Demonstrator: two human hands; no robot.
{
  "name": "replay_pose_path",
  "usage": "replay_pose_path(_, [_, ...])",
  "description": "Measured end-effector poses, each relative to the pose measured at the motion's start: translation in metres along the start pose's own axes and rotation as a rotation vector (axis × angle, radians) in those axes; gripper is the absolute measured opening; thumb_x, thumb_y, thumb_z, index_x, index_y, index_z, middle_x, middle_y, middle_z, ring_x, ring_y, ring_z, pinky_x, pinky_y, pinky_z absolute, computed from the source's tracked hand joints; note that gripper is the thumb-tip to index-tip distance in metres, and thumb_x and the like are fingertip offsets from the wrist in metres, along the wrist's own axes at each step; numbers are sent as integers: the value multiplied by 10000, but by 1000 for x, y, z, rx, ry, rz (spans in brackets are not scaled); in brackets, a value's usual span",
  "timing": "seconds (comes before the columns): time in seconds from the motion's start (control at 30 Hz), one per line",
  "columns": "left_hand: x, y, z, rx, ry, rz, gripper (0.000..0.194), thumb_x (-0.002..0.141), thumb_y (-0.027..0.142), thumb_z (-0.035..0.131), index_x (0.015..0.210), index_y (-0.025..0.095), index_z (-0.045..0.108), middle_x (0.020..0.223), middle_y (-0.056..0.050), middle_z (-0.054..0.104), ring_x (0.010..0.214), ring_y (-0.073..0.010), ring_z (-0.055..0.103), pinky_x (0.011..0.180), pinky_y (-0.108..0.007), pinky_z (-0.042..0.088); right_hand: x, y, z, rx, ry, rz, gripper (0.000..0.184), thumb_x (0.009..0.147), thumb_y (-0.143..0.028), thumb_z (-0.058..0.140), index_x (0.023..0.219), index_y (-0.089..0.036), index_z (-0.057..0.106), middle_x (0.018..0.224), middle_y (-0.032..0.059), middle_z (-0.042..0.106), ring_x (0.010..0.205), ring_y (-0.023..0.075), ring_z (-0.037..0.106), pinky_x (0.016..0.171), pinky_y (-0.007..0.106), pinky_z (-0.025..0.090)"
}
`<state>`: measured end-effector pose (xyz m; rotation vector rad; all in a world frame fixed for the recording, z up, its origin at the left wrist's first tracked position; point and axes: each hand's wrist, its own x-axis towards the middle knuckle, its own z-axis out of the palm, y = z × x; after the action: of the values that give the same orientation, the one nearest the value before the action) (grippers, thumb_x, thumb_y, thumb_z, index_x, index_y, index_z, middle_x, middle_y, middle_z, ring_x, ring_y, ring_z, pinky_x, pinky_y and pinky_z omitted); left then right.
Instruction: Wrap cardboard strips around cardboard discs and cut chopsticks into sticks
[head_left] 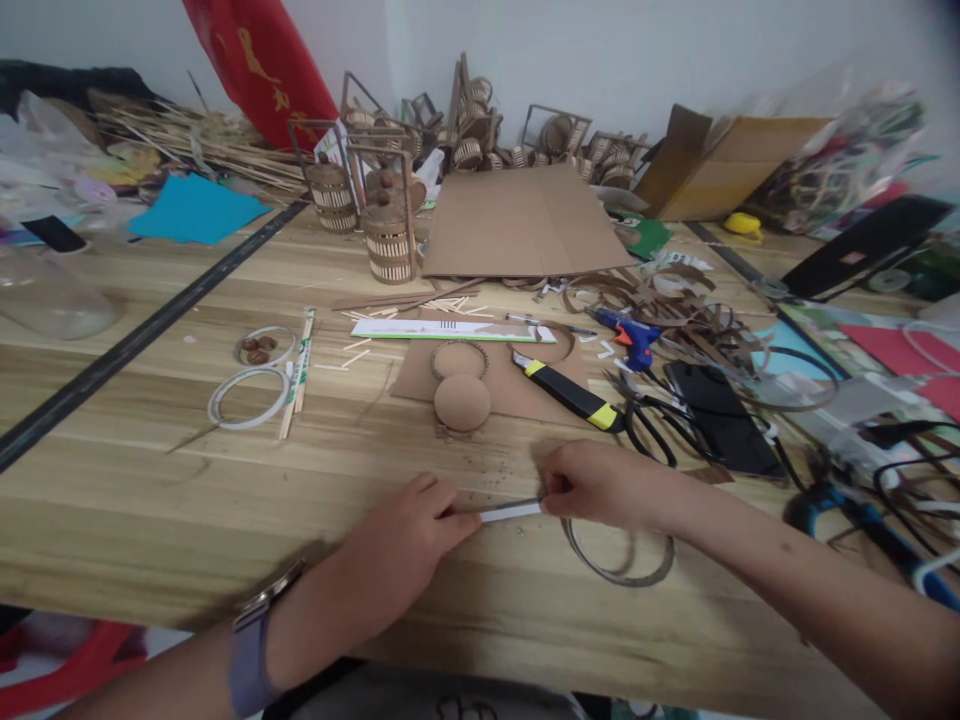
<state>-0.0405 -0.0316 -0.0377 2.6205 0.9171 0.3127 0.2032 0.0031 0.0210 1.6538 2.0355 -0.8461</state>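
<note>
- Head view, the strip: a white strip (511, 511) spans the gap between the two hands, close over the near part of the tabletop (150, 540). It is gripped at both ends, presumably to keep it straight and taut.
- Head view, the loop: a dark curled band (619, 580) rests beside the right hand (whether it joins the strip cannot be determined).
- Head view, placement: the cardboard disc (462, 403) lies just beyond the hands, overlapping the near edge of a thin ring (486, 358). The utility knife (570, 393), scissors (649, 425) and glue gun (634, 340) lie to the right, apparently for easy reach by the right hand. A tape roll (251, 423) lies well to the left.
- Head view, left hand (409, 535): palm down, narrowed on the strip's left end, thumb extended toward the right hand; forearm enters from lower left.
- Head view, right hand (589, 485): fingers curled, pinching the strip's right end; forearm slants in from lower right.
</note>
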Motion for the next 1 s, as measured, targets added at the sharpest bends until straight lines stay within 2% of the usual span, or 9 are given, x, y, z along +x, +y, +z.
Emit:
replay_pose_path(0.17, [0,2,-8,-101,42,-48,276,937,52,486,1135,199,611,1035,-38,681,955,-203,617,864,-358,528,0,3,1,16,-3,-31,133,774,-257,634,689,-199,718,586,-9,561,565,138,490,489,244,265])
replay_pose_path(0.3, [-3,-1,-8,-167,49,-96,280,899,28,533,1111,199,595,1049,-39,686,994,-203,627,883,-352,529,1,5,2,37,-3,-42,130,785,-248,620,704,-195,707,612,-11,578,581,137,502,497,238,278])
replay_pose_path(0.53, [-8,-5,0,-194,81,-105,276,887,24,537,1085,203,607,1028,-40,671,975,-204,616,874,-352,524,1,4,1,60,-3,-50,143,798,-260,616,710,-195,708,615,-9,588,584,138,504,507,234,289])
replay_pose_path(0.77, [-5,-3,-2,-169,79,-87,137,913,99,564,961,177,666,943,-48,662,904,-204,609,814,-336,519,1,5,2,70,-2,-65,144,786,-233,611,676,-195,695,589,-18,564,563,129,481,500,232,282])
replay_pose_path(0.87, [-5,-4,-2,-142,100,-41,169,945,121,532,888,171,683,886,-45,655,847,-194,597,756,-313,508,1,6,3,71,4,-69,149,784,-235,611,661,-197,686,581,-22,551,561,128,477,497,232,278])
replay_pose_path(1.0, [-5,-3,-2,-44,57,19,259,986,131,457,849,166,674,885,-48,664,839,-189,588,775,-320,508,1,6,2,62,8,-54,165,785,-245,607,651,-199,691,561,-23,535,558,134,481,495,238,280])
